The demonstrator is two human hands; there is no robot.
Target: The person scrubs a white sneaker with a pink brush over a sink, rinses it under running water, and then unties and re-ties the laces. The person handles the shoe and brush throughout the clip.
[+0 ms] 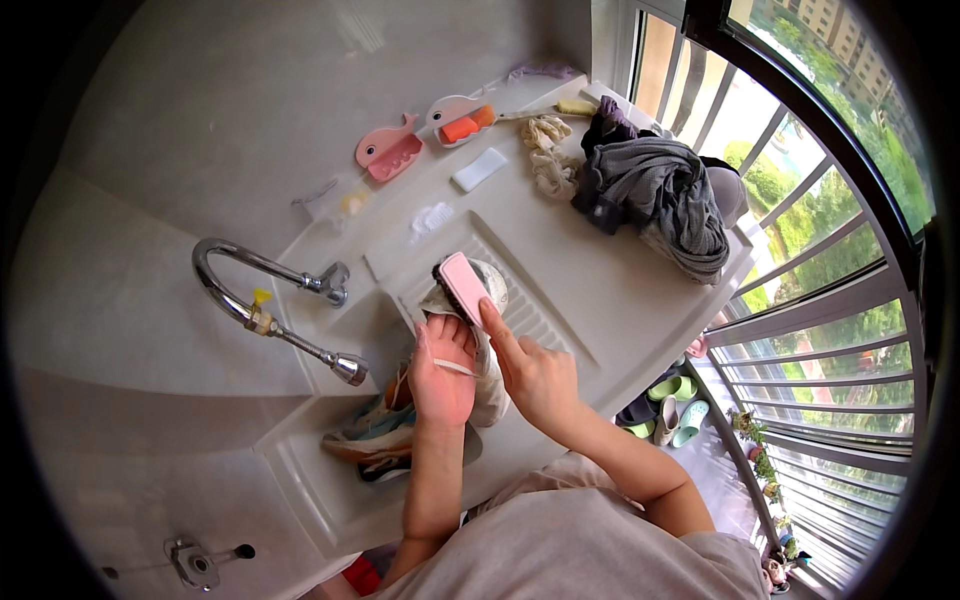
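A white shoe (493,401) lies tilted over the ribbed washboard of the laundry sink. My left hand (446,371) supports it palm up, the fingers reaching into its opening, and a thin white lace crosses the palm. In my right hand (536,375) is a pink scrubbing brush (463,287) with dark bristles, the index finger stretched along its back. The bristles face the shoe's upper; whether they touch is hard to see. Below my left hand, multicoloured sneakers (375,431) in orange, blue and white rest in the basin, partly hidden by my forearm.
A chrome faucet (225,292) arches over the basin from the left. White powder (431,217), a white block (480,169) and whale-shaped soap holders (390,154) line the wall side. Piled grey clothes (660,195) and a yellow-bristled brush (575,107) occupy the counter's far end.
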